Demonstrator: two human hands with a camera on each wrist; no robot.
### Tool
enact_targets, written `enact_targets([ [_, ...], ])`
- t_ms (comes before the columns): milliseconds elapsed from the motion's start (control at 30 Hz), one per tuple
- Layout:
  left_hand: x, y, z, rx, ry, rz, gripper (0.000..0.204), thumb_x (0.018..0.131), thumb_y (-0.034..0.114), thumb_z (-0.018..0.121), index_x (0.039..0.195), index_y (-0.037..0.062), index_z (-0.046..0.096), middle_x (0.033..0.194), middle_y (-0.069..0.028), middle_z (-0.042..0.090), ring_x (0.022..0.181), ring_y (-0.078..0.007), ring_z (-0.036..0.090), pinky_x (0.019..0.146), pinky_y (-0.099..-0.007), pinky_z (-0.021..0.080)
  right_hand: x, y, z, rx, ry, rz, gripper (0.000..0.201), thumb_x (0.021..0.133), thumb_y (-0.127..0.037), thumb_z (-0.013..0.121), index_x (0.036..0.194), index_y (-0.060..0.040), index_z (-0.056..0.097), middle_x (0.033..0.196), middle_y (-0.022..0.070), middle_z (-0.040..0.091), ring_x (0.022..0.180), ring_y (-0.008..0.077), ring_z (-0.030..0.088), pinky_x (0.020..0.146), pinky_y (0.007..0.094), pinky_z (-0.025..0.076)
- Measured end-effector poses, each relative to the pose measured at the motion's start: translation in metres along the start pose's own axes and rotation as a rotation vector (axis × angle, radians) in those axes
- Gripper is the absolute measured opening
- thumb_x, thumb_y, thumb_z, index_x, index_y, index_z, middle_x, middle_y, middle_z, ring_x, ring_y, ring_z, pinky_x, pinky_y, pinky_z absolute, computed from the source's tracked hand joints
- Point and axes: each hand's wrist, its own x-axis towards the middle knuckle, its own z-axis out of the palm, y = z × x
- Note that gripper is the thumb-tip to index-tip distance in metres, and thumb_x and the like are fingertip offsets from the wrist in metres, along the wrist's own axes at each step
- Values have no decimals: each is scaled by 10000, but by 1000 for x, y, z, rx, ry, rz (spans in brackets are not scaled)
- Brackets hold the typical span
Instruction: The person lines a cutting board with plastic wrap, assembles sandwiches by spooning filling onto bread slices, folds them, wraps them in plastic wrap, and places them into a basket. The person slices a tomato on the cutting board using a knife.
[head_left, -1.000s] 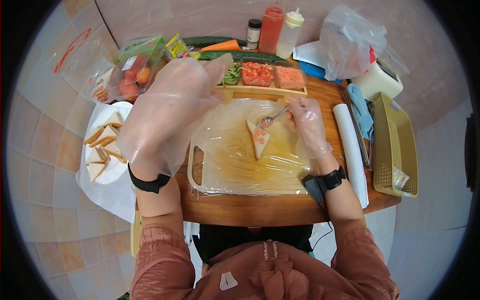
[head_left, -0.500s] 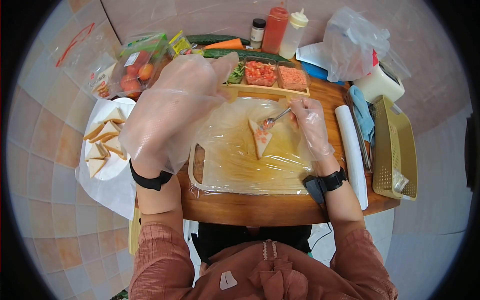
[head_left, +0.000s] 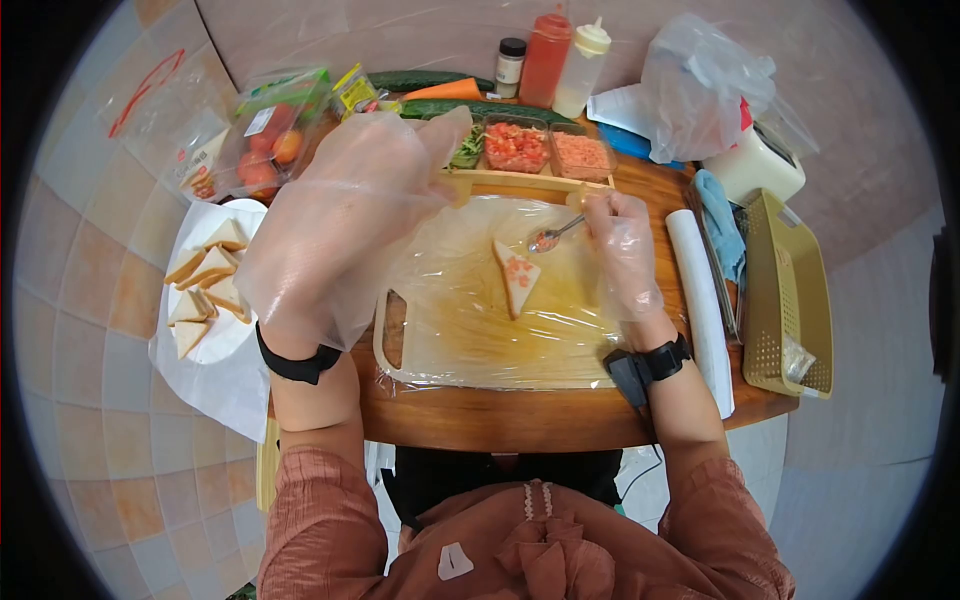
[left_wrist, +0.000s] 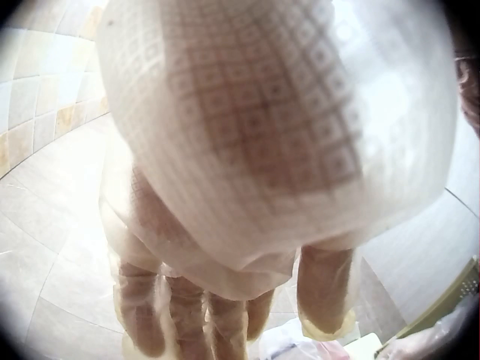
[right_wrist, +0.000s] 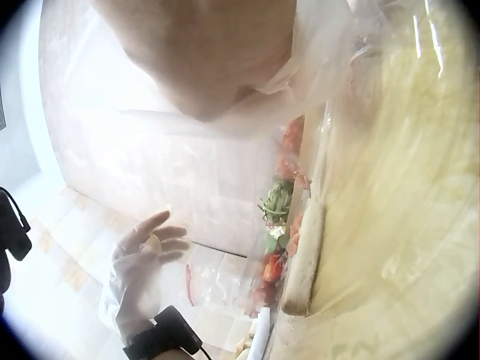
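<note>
In the head view a triangular bread slice (head_left: 514, 293) with pinkish-orange bits on it lies on a film-covered cutting board (head_left: 450, 340). My gloved right hand (head_left: 624, 258) grips a metal spoon (head_left: 566, 229), whose bowl holds similar bits and is just right of the slice's upper part. Over the board's left side hovers my gloved left hand (head_left: 345, 215), its fingers extended and holding nothing; the right wrist view also shows this left hand (right_wrist: 142, 274) with fingers spread. The bread (right_wrist: 304, 266) appears edge-on there, the spoon hidden.
Behind the board, a wooden tray (head_left: 540, 181) bears containers of greens, red pieces (head_left: 516, 148) and orange bits (head_left: 583, 156). More bread triangles (head_left: 212, 268) are at left. A white roll (head_left: 700, 310) and a basket (head_left: 790, 300) stand at right, sauce bottles (head_left: 547, 60) at back.
The spoon in my right hand has moved off the bread slice to the right, leaving the bits on the slice in fuller view. My left hand has stayed nearly still.
</note>
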Motion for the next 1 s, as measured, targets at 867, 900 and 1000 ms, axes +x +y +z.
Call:
enact_targets([
  [867,-3,12,2,31,78,57,555,801,32,675,1352,29,615,1122,-215,699,956,-387,627,886,-419,491,0,6,0,129,-85,211,265,933,-227,635,793,-2,648,679,26,569,618,99,522,568,280,420],
  [900,-4,12,2,32,80,57,554,801,31,673,1352,29,615,1121,-214,699,953,-385,627,886,-418,491,1,7,0,130,-85,212,265,933,-227,635,793,-2,648,679,26,569,618,99,522,568,280,420],
  [1000,-4,13,2,36,88,55,552,804,30,667,1353,29,615,1118,-212,701,944,-381,626,885,-414,490,5,10,-2,199,-78,246,246,938,-203,634,794,-4,644,679,12,567,620,87,519,558,269,414],
])
